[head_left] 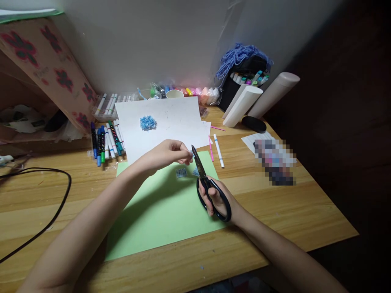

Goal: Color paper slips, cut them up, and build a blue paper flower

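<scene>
The left hand [169, 154] pinches a small blue scrap [191, 153]; the right hand [217, 199] grips black scissors [207, 183] (blades nearly closed). Best keep fingertips clear; cut above the green paper [159, 215].

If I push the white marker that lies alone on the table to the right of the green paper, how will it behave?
The white marker looks round and slim, so it would probably roll sideways on the smooth wooden table. It seems light and stiff, so it should lift easily without bending. The pink stick close beside it might stop a roll to the left.

Markers [106, 142], black cable [45, 219], blue yarn [241, 57] on wooden desk [275, 219]
</scene>
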### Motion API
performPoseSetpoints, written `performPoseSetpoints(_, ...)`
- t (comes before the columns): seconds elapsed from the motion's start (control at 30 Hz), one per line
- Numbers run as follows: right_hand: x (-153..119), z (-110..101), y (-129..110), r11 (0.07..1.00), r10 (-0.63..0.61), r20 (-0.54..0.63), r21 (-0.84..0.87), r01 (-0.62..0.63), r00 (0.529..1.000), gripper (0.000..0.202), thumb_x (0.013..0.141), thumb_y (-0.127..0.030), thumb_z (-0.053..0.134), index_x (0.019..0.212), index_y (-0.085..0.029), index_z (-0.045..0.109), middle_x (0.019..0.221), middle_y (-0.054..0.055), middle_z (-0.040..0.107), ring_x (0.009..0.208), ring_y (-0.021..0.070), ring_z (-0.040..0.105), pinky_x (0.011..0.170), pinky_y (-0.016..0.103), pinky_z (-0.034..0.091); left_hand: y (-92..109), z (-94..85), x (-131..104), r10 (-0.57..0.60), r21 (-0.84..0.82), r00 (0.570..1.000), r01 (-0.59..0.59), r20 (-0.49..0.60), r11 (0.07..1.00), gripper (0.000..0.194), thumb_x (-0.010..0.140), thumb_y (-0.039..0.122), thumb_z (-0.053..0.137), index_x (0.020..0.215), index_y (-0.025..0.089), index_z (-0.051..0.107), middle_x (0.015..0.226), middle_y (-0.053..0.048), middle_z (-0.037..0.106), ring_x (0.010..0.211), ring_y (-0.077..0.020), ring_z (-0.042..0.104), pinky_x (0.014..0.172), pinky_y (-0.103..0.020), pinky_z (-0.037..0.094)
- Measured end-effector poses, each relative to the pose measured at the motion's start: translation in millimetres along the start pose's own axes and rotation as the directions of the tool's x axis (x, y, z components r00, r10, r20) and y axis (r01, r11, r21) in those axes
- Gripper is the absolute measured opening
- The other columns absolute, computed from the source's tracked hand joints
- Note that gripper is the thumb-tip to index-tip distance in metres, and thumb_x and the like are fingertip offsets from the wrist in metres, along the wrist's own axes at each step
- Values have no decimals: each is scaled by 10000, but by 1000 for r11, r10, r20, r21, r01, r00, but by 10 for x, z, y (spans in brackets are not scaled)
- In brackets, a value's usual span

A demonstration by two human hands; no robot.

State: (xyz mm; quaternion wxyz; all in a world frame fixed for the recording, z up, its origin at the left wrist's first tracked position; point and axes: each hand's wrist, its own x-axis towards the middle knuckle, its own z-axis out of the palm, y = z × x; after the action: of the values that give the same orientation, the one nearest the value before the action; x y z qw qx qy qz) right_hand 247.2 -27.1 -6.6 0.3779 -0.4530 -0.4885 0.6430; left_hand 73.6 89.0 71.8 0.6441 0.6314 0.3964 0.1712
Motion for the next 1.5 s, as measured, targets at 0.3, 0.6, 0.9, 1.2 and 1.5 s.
performPoseSetpoints(0.3, 109, -48, -91, 828, 54, 337, 511, -230, 940, 776, 551, -934, 228, 663, -194, 435, 333, -98, 394, 197, 63, 322, 234, 185, 368, -252, -131, 113, 45, 519, 982, 58, -183, 853, 96, 679, 273, 695, 683, 179, 718, 663, -50, 700, 594, -164, 586, 581, -282, 408)
performPoseSetpoints(0.6, 50, -89, -237, 563, -140, 503, 749, -349, 853, 881, 615, -878, 12, 728, -156, 503, 373, -100, 342, 219, 38, 256, 246, 153, 342, -206, -120, 126, 173, 210, 985, -169, 0, 963, 326, 865, 399, 522, 1029, 181, 700, 1012, -80, 699, 812, -160, 589, 750, -290, 436)
performPoseSetpoints(0.9, 39, -70, -286, 570, -184, 499, 756, -322, 847, 913, 588, -890, -2, 767, -151, 503, 425, -72, 403, 283, 69, 338, 336, 204, 402, -246, -90, 161, 102, -25, 995, -101, 14, 995, 271, 737, 381, 692, 864, 142, 671, 857, -46, 681, 774, -132, 581, 769, -285, 421)
performPoseSetpoints(1.2, 29, -168, -389, 628, -118, 415, 735, -256, 902, 860, 642, -884, 28, 747, -169, 493, 438, -68, 405, 323, 86, 348, 405, 229, 416, -366, -49, 196, 189, 620, 966, -41, -175, 783, 217, 779, 267, 596, 941, 180, 712, 907, -80, 685, 757, -187, 606, 715, -309, 449)
performPoseSetpoints(1.5, 7, -266, -469, 643, -163, 321, 751, -146, 933, 788, 675, -880, 119, 723, -182, 481, 422, -85, 365, 309, 78, 302, 394, 215, 408, -503, 323, 213, 344, 788, 938, -233, 28, 570, 196, 804, 265, 635, 973, 168, 662, 975, -104, 581, 954, -251, 527, 814, -366, 451)
